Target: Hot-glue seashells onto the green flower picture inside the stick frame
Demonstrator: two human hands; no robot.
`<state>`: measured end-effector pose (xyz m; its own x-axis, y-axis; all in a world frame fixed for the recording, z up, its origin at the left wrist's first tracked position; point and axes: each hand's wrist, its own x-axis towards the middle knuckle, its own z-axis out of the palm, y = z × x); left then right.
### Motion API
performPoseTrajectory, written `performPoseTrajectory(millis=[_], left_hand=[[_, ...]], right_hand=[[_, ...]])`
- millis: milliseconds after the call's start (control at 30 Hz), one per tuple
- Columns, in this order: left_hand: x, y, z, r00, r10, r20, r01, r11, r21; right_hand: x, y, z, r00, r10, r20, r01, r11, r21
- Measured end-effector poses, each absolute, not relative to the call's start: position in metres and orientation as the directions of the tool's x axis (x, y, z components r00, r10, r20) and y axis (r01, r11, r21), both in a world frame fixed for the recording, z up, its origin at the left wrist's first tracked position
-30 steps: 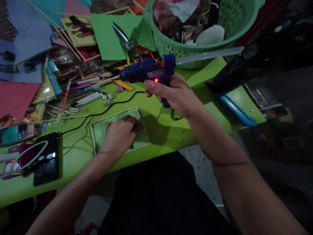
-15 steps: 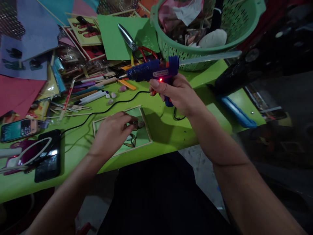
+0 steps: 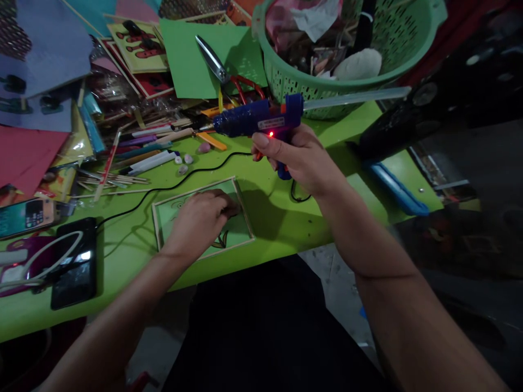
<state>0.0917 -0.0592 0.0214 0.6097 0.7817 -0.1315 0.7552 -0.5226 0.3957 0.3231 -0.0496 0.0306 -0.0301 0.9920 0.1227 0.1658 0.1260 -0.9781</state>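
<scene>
My right hand [image 3: 300, 158] is wrapped round the handle of a blue glue gun [image 3: 245, 120], its red light lit and its nozzle pointing left, with a clear glue stick out of the back. My left hand [image 3: 202, 218] lies over a green picture panel [image 3: 237, 231] edged with thin wooden strips. Its fingers are curled down near the panel's upper right corner, and what they press or hold is hidden beneath them. A drawn flower-like shape with dark leaves [image 3: 221, 239] shows below the fingers.
A green basket [image 3: 310, 90] of odds and ends stands behind the glue gun. Scissors [image 3: 212, 60] lie on green paper. Pens [image 3: 153, 163], sticks and pebbles [image 3: 188, 159] lie left of centre. A black cord [image 3: 163, 188] crosses to a black phone [image 3: 75, 267]. A blue case [image 3: 398, 188] is at right.
My left hand has shifted slightly right and its fingers now cover the small stone-like pieces seen before. The glue gun has barely moved in my right hand.
</scene>
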Motion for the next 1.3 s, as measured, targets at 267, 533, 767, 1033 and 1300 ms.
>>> performPoseTrajectory(millis=[267,533,767,1033,1300], left_hand=[[0.092,-0.063,0.018,0.621,0.768,-0.158,0.759,-0.539,0.365],[0.051,-0.016,0.044,0.404,0.905,0.133,0.822,-0.423,0.381],[0.016,0.034,0.029,0.297,0.955,-0.008,0.892,-0.275,0.358],[0.016,0.032,0.000,0.369,0.928,0.051,0.850,-0.359,0.386],[0.002,0.035,-0.008,0.208,0.977,-0.037,0.319,-0.032,0.947]], right_hand=[[0.323,-0.052,0.030,0.002,0.992,0.125,0.166,0.123,-0.978],[0.325,-0.052,0.022,0.063,0.996,0.068,0.210,0.054,-0.976],[0.323,-0.052,0.022,0.053,0.998,0.040,0.217,0.027,-0.976],[0.321,-0.052,0.014,0.083,0.996,-0.024,0.265,-0.045,-0.963],[0.323,-0.046,0.007,0.100,0.991,-0.092,0.330,-0.120,-0.937]])
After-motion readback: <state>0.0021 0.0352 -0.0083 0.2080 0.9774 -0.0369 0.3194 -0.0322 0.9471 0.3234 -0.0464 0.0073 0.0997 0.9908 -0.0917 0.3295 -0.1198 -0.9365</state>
